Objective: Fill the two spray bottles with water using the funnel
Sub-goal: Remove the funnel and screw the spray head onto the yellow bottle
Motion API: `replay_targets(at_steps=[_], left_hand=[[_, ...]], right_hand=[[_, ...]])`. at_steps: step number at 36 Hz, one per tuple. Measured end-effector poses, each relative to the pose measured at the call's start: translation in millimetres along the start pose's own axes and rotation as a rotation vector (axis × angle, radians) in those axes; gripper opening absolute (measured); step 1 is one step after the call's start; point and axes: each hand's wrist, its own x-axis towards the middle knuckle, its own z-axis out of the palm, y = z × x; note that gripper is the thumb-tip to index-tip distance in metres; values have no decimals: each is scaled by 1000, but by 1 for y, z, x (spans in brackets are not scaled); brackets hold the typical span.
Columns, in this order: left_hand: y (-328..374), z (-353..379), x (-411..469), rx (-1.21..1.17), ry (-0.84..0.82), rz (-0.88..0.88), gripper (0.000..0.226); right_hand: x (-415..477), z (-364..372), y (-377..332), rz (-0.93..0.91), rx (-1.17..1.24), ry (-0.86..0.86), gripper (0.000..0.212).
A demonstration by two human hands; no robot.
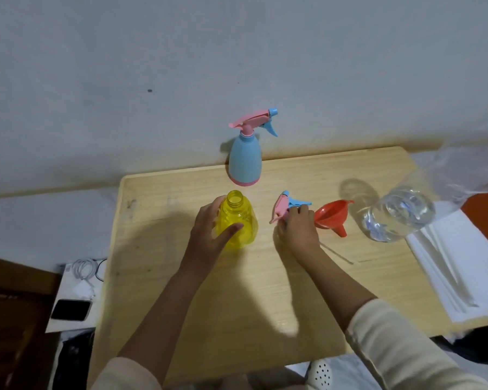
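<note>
- Wooden table [181, 291] against a plain wall
- your left hand [209, 229] wraps the open yellow spray bottle [238, 220]
- your right hand [297, 226] pinches the detached trigger sprayer [286, 205], orange funnel [333, 216] just beside

Head-worn view — steeply down, close.

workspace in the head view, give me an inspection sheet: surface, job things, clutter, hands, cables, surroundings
surface: light wooden table, set against a pale wall.
job's things: yellow bottle upright, neck open; its spray head off, dip tube lying on the table; blue spray bottle upright at the back, head on; red funnel on its side; clear water bottle at the right.
clutter: white sheets on the right edge.
hands: left hand around the yellow bottle; right hand on the spray head.
cables: white cable and charger left of the table.
surroundings: dark phone beside the charger.
</note>
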Motion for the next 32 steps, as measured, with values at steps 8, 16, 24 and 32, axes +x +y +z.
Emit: replay_targets(at_steps=[8, 16, 24, 32], left_hand=[[-1, -1, 3, 12, -6, -23, 62], [-1, 4, 0, -21, 25, -58, 62], [1, 4, -4, -4, 4, -47, 60], [7, 7, -8, -17, 12, -63, 52]], right_hand=[[-1, -19, -13, 43, 418, 112, 27], [-14, -92, -58, -112, 965, 364, 30], [-27, -150, -98, -349, 1237, 451, 12], [-27, -160, -121, -427, 1335, 390, 22]])
